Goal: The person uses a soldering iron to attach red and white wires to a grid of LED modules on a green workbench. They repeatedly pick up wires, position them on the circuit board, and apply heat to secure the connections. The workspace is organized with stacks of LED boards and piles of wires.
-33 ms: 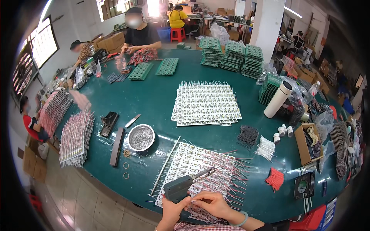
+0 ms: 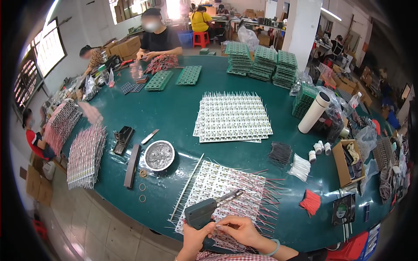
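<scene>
My left hand is wrapped round the handle of a dark green soldering gun. Its long metal tip points up and right, over a white circuit board panel at the table's near edge. Rows of small parts cover the panel, and red and white wires stick out along its right side. My right hand is closed in a pinch right beside the left fingers. Whatever lies between its fingertips is too small to make out. A thin white strip runs along the panel's left side.
A white bowl of grey metallic bits stands left of the panel, near a dark bar. Wire bundles in black, white and red lie right. More white panels are stacked beyond. A co-worker sits across the table.
</scene>
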Available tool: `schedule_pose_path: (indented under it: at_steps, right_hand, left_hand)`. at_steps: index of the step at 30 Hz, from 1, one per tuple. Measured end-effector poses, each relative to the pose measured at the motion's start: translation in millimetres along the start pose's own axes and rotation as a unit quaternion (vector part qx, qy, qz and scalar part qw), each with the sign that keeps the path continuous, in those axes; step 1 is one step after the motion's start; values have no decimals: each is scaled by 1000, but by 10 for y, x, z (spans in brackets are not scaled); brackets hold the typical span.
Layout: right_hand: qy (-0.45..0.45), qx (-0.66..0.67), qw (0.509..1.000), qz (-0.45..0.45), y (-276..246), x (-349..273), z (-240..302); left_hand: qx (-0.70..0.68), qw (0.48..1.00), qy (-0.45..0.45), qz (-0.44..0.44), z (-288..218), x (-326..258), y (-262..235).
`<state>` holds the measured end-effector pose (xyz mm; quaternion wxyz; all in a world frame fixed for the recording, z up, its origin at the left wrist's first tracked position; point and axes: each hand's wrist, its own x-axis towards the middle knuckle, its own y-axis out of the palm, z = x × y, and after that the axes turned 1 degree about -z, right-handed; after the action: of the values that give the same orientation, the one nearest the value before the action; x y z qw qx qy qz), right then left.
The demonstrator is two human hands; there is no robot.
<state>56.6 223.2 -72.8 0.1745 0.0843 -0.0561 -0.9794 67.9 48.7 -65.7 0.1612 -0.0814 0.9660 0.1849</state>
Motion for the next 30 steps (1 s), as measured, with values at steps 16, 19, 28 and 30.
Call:
schedule_pose_path:
  at_steps: [16, 19, 28, 30]
  right_hand:
    - [99, 112, 988, 33, -24, -5, 42]
    - [110, 151, 982, 44, -45, 12, -2]
    - [135, 163, 976, 47, -108, 31, -54]
    - [142, 139, 980, 25, -119, 51, -138]
  left_hand:
    - [91, 994, 57, -13, -26, -38, 76]
    - [97, 994, 56, 0, -49, -34, 70]
    - [115, 992, 56, -10, -37, -15, 73]
    - [89, 995, 29, -38, -4, -20, 57]
